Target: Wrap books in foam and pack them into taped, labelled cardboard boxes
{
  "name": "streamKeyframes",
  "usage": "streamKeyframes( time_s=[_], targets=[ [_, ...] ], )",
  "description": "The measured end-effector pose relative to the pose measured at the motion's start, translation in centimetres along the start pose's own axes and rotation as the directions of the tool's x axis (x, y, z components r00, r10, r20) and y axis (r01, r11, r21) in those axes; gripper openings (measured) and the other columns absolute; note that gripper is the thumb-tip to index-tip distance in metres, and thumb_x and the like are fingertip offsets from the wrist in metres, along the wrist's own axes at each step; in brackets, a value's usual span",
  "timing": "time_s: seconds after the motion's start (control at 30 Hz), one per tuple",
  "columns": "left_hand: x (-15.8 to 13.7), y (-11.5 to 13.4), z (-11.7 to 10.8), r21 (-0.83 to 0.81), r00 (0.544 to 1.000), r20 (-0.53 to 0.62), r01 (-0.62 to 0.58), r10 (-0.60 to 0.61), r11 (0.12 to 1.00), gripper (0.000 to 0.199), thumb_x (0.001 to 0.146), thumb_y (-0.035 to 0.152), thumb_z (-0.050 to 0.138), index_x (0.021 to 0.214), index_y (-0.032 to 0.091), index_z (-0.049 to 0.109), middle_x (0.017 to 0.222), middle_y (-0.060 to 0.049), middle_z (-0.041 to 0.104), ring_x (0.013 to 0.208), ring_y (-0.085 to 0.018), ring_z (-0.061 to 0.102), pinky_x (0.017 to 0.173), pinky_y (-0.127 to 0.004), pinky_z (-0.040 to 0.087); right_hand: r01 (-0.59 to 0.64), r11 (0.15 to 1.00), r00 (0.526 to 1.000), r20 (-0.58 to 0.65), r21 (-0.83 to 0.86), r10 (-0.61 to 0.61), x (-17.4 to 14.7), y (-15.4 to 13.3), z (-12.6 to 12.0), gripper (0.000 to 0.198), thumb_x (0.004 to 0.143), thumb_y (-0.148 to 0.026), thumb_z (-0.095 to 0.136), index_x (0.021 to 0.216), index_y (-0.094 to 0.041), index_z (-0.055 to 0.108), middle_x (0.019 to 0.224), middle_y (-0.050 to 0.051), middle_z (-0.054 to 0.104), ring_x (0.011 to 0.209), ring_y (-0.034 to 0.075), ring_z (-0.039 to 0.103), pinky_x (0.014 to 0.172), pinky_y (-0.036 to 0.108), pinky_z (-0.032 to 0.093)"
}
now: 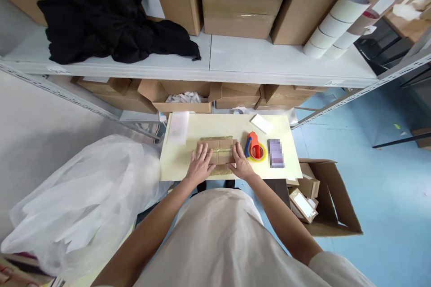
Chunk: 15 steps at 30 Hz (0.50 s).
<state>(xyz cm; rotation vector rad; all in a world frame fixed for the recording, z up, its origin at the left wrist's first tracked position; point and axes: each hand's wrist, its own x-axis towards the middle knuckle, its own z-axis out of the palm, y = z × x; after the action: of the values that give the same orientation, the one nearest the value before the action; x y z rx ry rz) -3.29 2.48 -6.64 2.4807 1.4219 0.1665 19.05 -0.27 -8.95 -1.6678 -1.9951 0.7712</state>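
A small brown cardboard box [220, 145] lies on the pale yellow tabletop [232, 123], with shiny packing tape across it. My left hand [199, 163] rests over the box's left part, its fingers spread and the thumb by the near side. My right hand [243, 165] grips the right end, fingers along the edge and thumb toward the near side. Just right of that hand lies an orange and blue tape dispenser [253, 139] with a yellowish tape roll [263, 152]. Farther right is a purple, pixelated item [276, 153]. A white box [261, 123] sits behind the dispenser.
Behind the table stands a grey metal shelf [235, 71] with cartons [239, 9], black cloth [111, 22] and stacked white rolls [333, 24]. A large translucent plastic bag [90, 202] bulges at left. An open carton [340, 188] of small boxes stands at right on the blue floor.
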Motion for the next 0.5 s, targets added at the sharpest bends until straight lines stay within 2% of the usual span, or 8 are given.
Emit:
streamKeyframes(
  time_s=[0.1,0.17,0.23,0.33,0.43,0.5],
  targets=[
    [0.4,0.7,0.3,0.027,0.998,0.048,-0.033,0.032,0.999,0.059,0.088,0.035,0.044,0.144,0.019,0.031,0.150,-0.014,0.028,0.141,-0.031,0.019,0.112,-0.056,0.015,-0.017,0.998,1.000,-0.018,0.066,0.018,0.0,1.5,-1.1,0.066,0.085,-0.042,0.050,0.142,-0.014,0.032,0.153,0.018,0.020,0.141,0.028,0.021,0.108,0.044,0.031],
    [0.5,0.8,0.6,0.027,0.998,0.055,-0.015,0.013,1.000,0.059,0.089,0.032,0.043,0.144,0.019,0.030,0.150,-0.013,0.031,0.140,-0.029,0.022,0.113,-0.054,0.016,-0.132,0.989,0.983,-0.120,0.062,0.138,0.0,3.0,-2.2,0.051,0.088,-0.041,0.043,0.131,-0.014,0.046,0.141,0.019,0.041,0.131,0.028,0.039,0.102,0.046,0.037],
    [0.4,0.8,0.8,0.020,0.999,0.054,0.000,-0.001,1.000,0.059,0.089,0.031,0.043,0.145,0.019,0.029,0.150,-0.013,0.031,0.140,-0.028,0.022,0.113,-0.053,0.016,-0.300,0.954,0.936,-0.188,0.013,0.297,0.2,4.6,-3.1,0.043,0.088,-0.038,0.041,0.119,-0.011,0.054,0.121,0.020,0.058,0.118,0.029,0.052,0.096,0.047,0.041],
    [0.2,1.1,1.0,0.019,0.998,0.056,0.025,-0.026,0.999,0.061,0.088,0.030,0.044,0.145,0.017,0.027,0.151,-0.013,0.029,0.141,-0.028,0.019,0.114,-0.051,0.016,-0.503,0.856,0.864,-0.085,-0.120,0.496,1.3,6.5,-3.9,0.038,0.083,-0.037,0.051,0.105,-0.007,0.060,0.101,0.020,0.065,0.106,0.030,0.058,0.090,0.043,0.043],
    [0.0,1.5,1.1,0.048,0.996,0.067,0.052,-0.055,0.998,0.064,0.087,0.030,0.046,0.146,0.014,0.025,0.152,-0.014,0.025,0.142,-0.028,0.015,0.114,-0.050,0.015,-0.600,0.778,0.791,0.010,-0.189,0.612,2.9,7.3,-3.3,0.037,0.078,-0.039,0.058,0.096,-0.007,0.063,0.092,0.022,0.066,0.097,0.031,0.061,0.084,0.043,0.046],
    [-0.1,1.8,1.0,0.073,0.995,0.079,0.058,-0.064,0.996,0.066,0.086,0.028,0.048,0.146,0.014,0.025,0.153,-0.014,0.023,0.143,-0.028,0.013,0.114,-0.050,0.014,-0.629,0.756,0.767,0.016,-0.182,0.642,3.8,7.4,-2.7,0.038,0.078,-0.041,0.058,0.092,-0.006,0.063,0.088,0.023,0.066,0.091,0.033,0.063,0.078,0.046,0.047]
  ],
)
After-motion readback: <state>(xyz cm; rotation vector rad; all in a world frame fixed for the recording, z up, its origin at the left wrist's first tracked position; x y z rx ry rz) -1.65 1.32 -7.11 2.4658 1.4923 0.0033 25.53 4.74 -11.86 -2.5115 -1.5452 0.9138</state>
